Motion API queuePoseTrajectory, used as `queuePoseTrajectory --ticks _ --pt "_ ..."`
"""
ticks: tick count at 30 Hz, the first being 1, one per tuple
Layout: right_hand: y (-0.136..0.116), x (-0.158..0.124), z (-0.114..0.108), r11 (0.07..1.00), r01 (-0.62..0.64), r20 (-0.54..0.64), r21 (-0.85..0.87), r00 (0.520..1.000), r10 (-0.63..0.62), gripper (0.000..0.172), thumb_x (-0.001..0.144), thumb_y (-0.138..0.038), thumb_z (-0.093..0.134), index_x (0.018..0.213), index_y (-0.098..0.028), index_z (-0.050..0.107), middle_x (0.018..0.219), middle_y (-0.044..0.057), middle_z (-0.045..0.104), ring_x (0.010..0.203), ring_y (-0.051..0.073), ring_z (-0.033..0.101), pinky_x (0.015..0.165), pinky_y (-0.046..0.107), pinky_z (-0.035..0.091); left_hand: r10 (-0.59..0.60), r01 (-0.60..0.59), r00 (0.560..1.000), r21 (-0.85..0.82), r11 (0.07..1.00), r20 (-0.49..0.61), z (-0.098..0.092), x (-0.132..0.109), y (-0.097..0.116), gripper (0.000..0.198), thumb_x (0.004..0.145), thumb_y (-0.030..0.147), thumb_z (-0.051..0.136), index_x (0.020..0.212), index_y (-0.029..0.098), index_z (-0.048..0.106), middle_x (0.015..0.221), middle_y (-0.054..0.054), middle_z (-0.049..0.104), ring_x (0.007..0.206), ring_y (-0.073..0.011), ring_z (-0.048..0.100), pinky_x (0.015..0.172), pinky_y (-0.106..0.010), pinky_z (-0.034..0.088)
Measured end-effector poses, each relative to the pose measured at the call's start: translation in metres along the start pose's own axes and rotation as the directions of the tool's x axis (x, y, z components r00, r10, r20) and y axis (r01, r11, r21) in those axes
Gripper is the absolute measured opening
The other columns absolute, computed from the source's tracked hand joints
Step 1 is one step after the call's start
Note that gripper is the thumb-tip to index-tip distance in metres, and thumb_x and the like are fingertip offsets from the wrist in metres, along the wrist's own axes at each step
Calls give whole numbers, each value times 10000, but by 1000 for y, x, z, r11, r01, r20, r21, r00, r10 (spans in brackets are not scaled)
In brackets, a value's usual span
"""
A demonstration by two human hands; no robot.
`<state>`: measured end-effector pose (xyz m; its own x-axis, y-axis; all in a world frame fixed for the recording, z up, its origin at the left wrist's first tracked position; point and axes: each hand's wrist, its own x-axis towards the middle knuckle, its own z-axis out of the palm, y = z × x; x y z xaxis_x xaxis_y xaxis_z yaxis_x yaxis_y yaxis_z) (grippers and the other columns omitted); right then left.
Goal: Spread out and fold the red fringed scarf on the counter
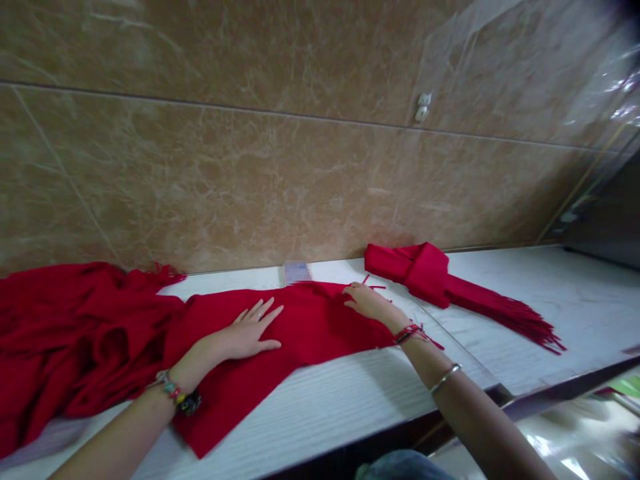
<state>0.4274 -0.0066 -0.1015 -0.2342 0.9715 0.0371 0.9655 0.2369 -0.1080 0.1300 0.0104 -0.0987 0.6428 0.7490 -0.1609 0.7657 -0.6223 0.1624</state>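
Note:
A red fringed scarf (310, 327) lies partly spread on the white counter. My left hand (245, 337) rests flat on its middle, fingers apart, with a ring on one finger. At the scarf's right end, beside the fringe, my right hand (367, 303) has its fingers bent and closed on the cloth, which ripples there. Another red scarf (427, 270), folded and knotted with its fringe trailing right, lies to the right of that hand. Rumpled red cloth (90, 333) is heaped left of my left hand.
The white counter (320, 393) runs along a brown marble-patterned tiled wall (250, 180). A small pale card or packet (297, 273) sits by the wall behind the scarf. A dark object (605, 207) stands at the far right, and a seam crosses the counter.

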Motion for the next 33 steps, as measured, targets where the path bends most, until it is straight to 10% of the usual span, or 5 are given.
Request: queuePoseTrajectory --ticks 4,9,16,22,33 --pt "9 -7 -4 999 -37 82 5 996 37 155 745 -156 566 883 -157 637 800 55 659 741 164 594 635 227 409 103 -105 994 28 994 38 21 -34 -19 660 797 586 377 1364 301 198 1450 -67 95 1318 -296 37 1036 -506 135" --pt "28 -8 -12 999 -42 70 16 997 41 173 766 -202 553 915 -173 638 870 50 655 799 159 587 685 225 416 145 -143 983 -26 989 112 -1 -61 -30 627 751 552 491 1318 357 304 1439 -30 181 1308 -294 153 1026 -475 204" --pt "21 11 -1 990 -144 -54 6 988 144 299 728 -156 588 1026 -127 600 1017 125 620 919 200 575 753 254 423 48 -44 985 27 999 -169 -32 18 -26 377 814 308 405 1115 151 569 1195 -107 552 1100 -215 496 950 -309 343" --pt "16 13 -15 989 -143 -176 35 973 147 185 763 -107 476 885 -129 613 924 98 645 858 173 579 755 244 413 -31 33 997 23 999 -75 -25 30 -32 209 700 241 483 844 186 623 779 -36 642 757 -184 585 695 -258 433" --pt "-14 -17 -88 943 186 -806 274 580 120 116 735 -261 510 748 -181 593 724 34 637 652 171 554 624 275 414 163 -191 980 -325 926 -113 -50 4 -8 391 776 403 454 1090 172 488 1100 -58 590 940 -174 548 836 -275 404"
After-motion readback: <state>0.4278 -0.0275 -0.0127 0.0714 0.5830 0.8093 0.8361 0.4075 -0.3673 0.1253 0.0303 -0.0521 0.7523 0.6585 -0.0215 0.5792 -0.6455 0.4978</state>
